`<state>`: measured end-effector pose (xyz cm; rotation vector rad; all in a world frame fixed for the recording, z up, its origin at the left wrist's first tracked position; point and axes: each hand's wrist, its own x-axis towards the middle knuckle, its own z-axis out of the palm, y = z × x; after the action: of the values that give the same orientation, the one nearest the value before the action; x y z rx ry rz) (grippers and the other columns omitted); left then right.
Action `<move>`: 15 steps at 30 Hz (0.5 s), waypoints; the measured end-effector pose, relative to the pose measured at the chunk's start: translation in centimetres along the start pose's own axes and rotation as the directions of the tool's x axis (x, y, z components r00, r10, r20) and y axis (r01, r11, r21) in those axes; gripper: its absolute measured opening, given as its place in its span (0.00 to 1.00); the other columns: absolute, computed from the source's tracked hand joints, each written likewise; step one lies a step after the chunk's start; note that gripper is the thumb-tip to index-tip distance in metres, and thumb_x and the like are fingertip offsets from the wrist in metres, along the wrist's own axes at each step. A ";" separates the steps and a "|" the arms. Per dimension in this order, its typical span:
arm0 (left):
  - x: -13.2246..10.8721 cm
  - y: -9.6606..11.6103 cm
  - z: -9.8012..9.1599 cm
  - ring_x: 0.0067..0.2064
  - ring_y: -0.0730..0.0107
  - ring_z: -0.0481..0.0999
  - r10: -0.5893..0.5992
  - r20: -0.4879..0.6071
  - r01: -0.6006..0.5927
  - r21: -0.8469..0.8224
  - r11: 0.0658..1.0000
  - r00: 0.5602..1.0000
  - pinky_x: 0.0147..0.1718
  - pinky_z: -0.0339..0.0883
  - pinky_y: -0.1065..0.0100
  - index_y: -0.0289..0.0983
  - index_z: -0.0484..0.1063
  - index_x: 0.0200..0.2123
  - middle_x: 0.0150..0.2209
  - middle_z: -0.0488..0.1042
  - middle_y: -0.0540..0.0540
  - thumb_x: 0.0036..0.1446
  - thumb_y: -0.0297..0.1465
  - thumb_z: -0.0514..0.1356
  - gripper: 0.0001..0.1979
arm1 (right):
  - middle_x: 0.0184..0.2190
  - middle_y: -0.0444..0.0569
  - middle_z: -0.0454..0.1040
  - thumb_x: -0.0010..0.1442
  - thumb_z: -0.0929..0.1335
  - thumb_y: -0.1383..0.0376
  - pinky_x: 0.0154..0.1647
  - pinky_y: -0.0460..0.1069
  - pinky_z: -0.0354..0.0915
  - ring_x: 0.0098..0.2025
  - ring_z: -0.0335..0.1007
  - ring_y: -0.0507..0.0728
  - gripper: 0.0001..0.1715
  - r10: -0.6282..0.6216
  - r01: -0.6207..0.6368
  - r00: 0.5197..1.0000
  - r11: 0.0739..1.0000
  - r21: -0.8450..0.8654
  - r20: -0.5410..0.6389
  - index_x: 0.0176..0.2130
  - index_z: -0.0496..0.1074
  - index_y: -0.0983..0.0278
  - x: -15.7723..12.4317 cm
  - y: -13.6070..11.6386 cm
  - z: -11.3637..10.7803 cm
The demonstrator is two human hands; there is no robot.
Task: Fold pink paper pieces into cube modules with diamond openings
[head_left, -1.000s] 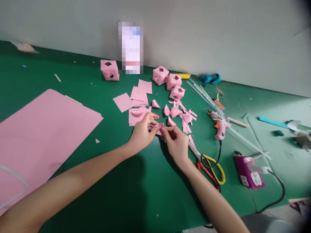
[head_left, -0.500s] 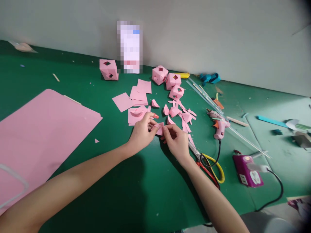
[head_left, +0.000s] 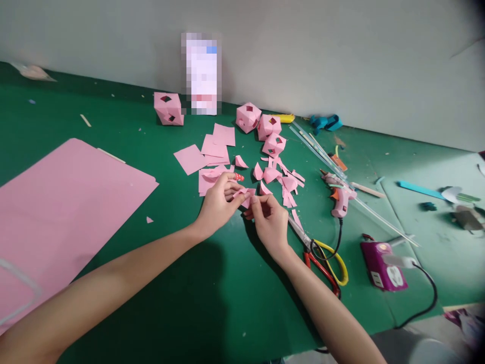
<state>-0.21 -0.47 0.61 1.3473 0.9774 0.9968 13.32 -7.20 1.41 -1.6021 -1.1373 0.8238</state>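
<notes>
Between my two hands is a small folded piece of pink paper [head_left: 248,196]. My left hand [head_left: 220,202] pinches its left side, with one fingertip wrapped in something red. The fingers of my right hand [head_left: 271,220] close on its right edge, partly hiding it. Just beyond lie curved pink paper pieces [head_left: 271,175] and thin pink strips [head_left: 290,197]. Several flat pink paper squares [head_left: 190,160] lie behind my left hand. By my right wrist rest scissors [head_left: 307,245] with red and yellow handles.
Pink paper shapes with cut-out holes [head_left: 248,118] stand near the wall, and one more [head_left: 168,108] is farther left. A large pink sheet [head_left: 76,202] covers the left side. At right are a glue gun [head_left: 342,197], a purple power box [head_left: 382,265] and clear sticks [head_left: 382,217].
My right hand has shifted slightly left, and both hands have turned a little around the folded pink paper. The view has moved slightly; the other things lie as before.
</notes>
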 end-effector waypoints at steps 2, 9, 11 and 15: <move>0.1 0.0 0.0 0.43 0.67 0.85 -0.013 -0.016 0.013 -0.009 1.000 1.000 0.45 0.80 0.65 0.40 0.66 0.47 0.38 0.80 0.48 0.56 0.31 0.70 0.19 | 0.25 0.45 0.80 0.67 0.68 0.50 0.28 0.51 0.75 0.25 0.79 0.57 0.16 -0.007 0.008 1.000 1.000 -0.005 0.024 0.36 0.73 0.59 0.0 -0.1 0.0; 0.2 0.0 -0.1 0.39 0.70 0.83 -0.034 -0.066 0.035 0.021 0.999 0.997 0.41 0.79 0.67 0.39 0.65 0.46 0.37 0.78 0.49 0.57 0.28 0.67 0.16 | 0.36 0.52 0.83 0.67 0.66 0.49 0.36 0.55 0.75 0.33 0.82 0.61 0.20 -0.106 0.019 0.971 0.928 -0.373 -0.216 0.42 0.77 0.61 2.7 -1.5 -6.8; 0.2 0.1 -0.2 0.38 0.70 0.82 -0.033 -0.061 0.034 0.026 0.999 0.998 0.41 0.79 0.67 0.40 0.66 0.46 0.37 0.78 0.49 0.57 0.28 0.67 0.16 | 0.36 0.54 0.83 0.65 0.66 0.48 0.45 0.61 0.74 0.37 0.82 0.65 0.20 -0.139 -0.114 0.920 0.801 -0.588 -0.366 0.40 0.76 0.61 3.7 -1.2 -10.9; 0.2 0.0 -0.2 0.38 0.70 0.82 -0.029 -0.063 0.032 0.034 0.999 0.998 0.39 0.79 0.68 0.39 0.66 0.46 0.37 0.76 0.49 0.56 0.29 0.67 0.16 | 0.48 0.70 0.78 0.64 0.64 0.42 0.55 0.70 0.68 0.54 0.75 0.78 0.33 -0.109 -0.431 0.831 0.493 -0.755 -0.546 0.51 0.73 0.68 4.0 1.7 -18.0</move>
<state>-0.37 -0.24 0.65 1.3334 1.0640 1.0075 31.27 -9.40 5.21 -2.6096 -1.0037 -0.2438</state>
